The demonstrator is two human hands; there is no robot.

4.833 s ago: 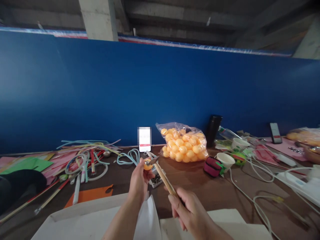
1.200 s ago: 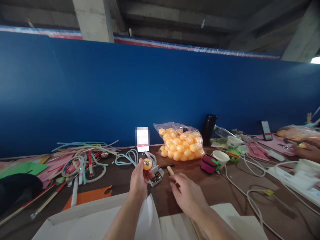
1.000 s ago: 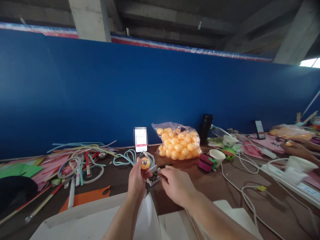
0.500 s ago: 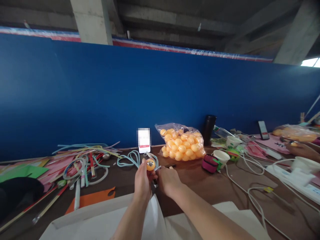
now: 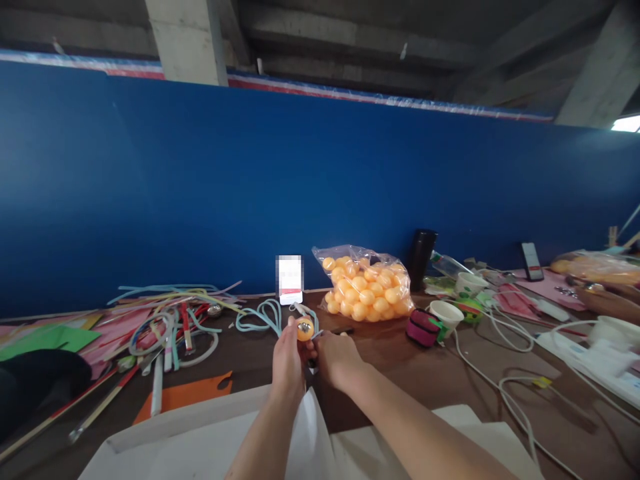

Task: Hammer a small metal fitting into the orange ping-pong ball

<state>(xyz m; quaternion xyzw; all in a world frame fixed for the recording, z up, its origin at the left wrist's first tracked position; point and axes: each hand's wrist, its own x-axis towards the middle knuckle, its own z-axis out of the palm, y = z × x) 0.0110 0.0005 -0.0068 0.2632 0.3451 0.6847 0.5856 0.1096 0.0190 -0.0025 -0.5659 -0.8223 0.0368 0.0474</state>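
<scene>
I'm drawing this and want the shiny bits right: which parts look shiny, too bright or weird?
In the head view, glints streak the clear plastic bag; also in the head view, the orange ball in the left hand shows a shiny silvery middle, the phone has a white screen partly covered in blocky squares, and the ceiling looks dim.

Dim ceiling, bright opening far right, soft sheen on blue partition, wide-angle stretching near edges

The left hand and right hand are showing bare. The forearms are showing bare too — each narrowing towards the wrist.
</scene>
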